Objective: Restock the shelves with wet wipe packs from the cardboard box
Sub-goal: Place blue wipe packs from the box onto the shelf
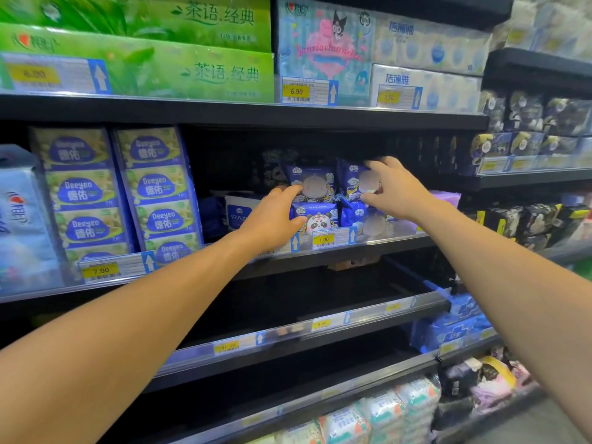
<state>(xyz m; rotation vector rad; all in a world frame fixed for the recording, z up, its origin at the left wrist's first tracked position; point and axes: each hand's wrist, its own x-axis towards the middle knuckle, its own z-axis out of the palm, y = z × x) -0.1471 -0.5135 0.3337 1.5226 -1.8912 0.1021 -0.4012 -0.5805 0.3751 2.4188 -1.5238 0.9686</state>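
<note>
Small blue wet wipe packs with panda print are stacked on the middle shelf behind a 1.00 price tag. My left hand holds the left stack, its fingers over the upper left pack and its thumb against the lower panda pack. My right hand grips the upper right pack, with fingers curled over its top and thumb at its lower edge. More blue packs lie beneath it. The cardboard box is out of view.
Deeyeo multipacks stand left of the wipes, with a white wipe pack between. Green and blue tissue packs fill the top shelf. The shelf below is dark and mostly bare. Dark packs crowd the right-hand unit.
</note>
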